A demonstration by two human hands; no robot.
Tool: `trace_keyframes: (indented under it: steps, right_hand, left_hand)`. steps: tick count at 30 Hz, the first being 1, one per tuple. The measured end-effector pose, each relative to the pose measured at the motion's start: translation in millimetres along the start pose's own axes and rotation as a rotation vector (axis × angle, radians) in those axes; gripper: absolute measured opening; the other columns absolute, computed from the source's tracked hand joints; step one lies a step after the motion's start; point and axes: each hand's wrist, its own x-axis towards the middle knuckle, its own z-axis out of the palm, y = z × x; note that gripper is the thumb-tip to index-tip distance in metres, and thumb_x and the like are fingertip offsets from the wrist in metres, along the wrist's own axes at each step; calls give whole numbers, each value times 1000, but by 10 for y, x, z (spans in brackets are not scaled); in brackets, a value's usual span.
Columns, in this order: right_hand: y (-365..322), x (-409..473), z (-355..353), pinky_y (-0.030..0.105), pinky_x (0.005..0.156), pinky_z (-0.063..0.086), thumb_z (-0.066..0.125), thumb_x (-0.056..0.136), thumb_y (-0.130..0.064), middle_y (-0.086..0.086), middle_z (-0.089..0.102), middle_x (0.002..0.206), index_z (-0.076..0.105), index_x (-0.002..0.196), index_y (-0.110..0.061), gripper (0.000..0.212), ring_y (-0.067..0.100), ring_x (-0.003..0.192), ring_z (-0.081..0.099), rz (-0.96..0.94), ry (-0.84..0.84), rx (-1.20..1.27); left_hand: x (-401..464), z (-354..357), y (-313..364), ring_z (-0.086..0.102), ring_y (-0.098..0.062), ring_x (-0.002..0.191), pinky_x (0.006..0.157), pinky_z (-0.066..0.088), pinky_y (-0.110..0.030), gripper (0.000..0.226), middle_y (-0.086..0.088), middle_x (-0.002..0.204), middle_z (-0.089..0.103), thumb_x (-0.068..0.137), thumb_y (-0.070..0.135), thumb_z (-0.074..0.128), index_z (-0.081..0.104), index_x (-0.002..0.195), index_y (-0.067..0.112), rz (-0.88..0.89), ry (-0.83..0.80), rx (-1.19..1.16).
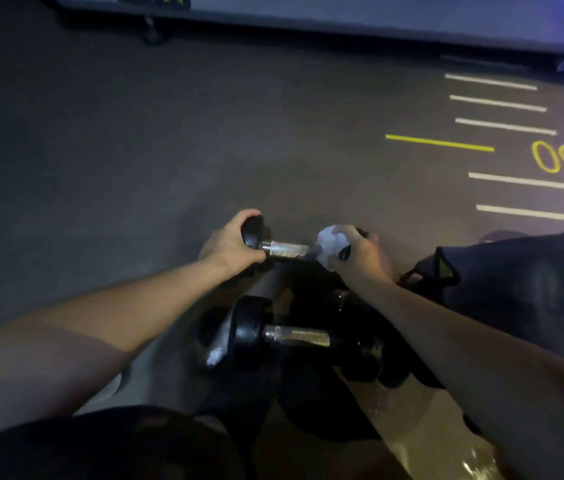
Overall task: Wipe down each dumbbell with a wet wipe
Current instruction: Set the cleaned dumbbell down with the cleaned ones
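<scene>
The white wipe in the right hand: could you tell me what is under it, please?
The wipe covers the right head of the far dumbbell, gripped there by the right hand. A dark patch shows between the fingers; the rest is covered.

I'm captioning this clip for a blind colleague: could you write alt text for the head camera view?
Seen from above, a person's left hand grips one end of a dumbbell while the right hand presses a crumpled white wet wipe over its other end. A second dumbbell lies nearer on the dark gym floor.
</scene>
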Motion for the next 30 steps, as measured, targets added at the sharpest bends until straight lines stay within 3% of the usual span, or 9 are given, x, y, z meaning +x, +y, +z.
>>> trace_keyframes:
  steps: [3, 6, 10, 14, 19, 23, 25, 27, 30]
  right_hand:
    - [29, 83, 77, 32, 70, 45, 66, 87, -37, 5, 39, 123, 46, 121, -45, 41, 27, 77, 55, 29, -18, -89]
    - [-10, 93, -1, 36, 79, 48, 65, 86, -38, 4, 41, 120, 48, 119, -43, 37, 29, 96, 55, 4, 4, -84]
    - [-57, -68, -116, 35, 77, 46, 61, 86, -38, 4, 43, 108, 57, 107, -33, 22, 26, 99, 53, -128, 133, -56]
    - [-23, -381, -266, 42, 80, 49, 53, 84, -50, 5, 44, 101, 55, 103, -33, 26, 29, 93, 55, -160, 147, 43]
    - [171, -916, -395, 38, 74, 49, 56, 89, -33, 4, 45, 106, 54, 107, -28, 19, 23, 87, 55, -163, 144, 30]
    - [348, -1348, -353, 37, 70, 48, 54, 85, -44, 3, 46, 107, 48, 96, -34, 16, 20, 84, 53, -135, 65, -32]
    - [391, -1519, -309, 36, 77, 50, 55, 87, -48, 3, 48, 109, 52, 100, -34, 19, 21, 88, 56, -136, 20, -24]
    - [467, -1588, -227, 28, 84, 44, 58, 93, -40, 2, 51, 111, 55, 111, -32, 21, 18, 98, 56, -60, 11, 75]
    - [523, -1602, -104, 10, 74, 38, 66, 88, -27, -8, 49, 112, 50, 115, -40, 34, 4, 92, 49, 142, -11, 299]
  left_hand:
    - [101, 59, -18, 67, -29, 102, 81, 58, -37, 77, 1, 118, 69, 72, 35, 79, 41, 139, 46, -9, -45, 79]
    - [138, -7, 19, 68, -28, 95, 61, 63, -40, 86, 3, 124, 61, 74, 39, 82, 33, 145, 46, -44, -127, 50]
    - [30, 11, -2, 54, -31, 130, 103, 45, -34, 111, -7, 147, 51, 75, 40, 85, 12, 158, 33, -71, -149, 13]
    - [-334, 2, -61, 51, -34, 132, 107, 39, -34, 121, -14, 149, 49, 73, 47, 85, 1, 159, 31, -153, -79, -20]
    - [-995, 68, -83, 51, -38, 128, 102, 40, -37, 109, -18, 146, 45, 75, 44, 84, 11, 154, 25, -171, -38, -59]
    - [-1321, 171, -54, 50, -34, 125, 94, 41, -37, 93, -15, 144, 42, 76, 42, 84, 23, 144, 23, -186, -65, -62]
    - [-1426, 237, -37, 50, -31, 125, 95, 41, -36, 89, -13, 143, 44, 76, 43, 84, 28, 141, 24, -155, -99, -66]
    - [-1512, 293, -10, 52, -30, 123, 95, 41, -34, 85, -11, 141, 45, 76, 43, 84, 31, 140, 28, -109, -114, -47]
    - [-1560, 358, -6, 52, -33, 123, 101, 43, -36, 88, -11, 141, 38, 78, 43, 82, 28, 147, 39, -82, -161, 22]
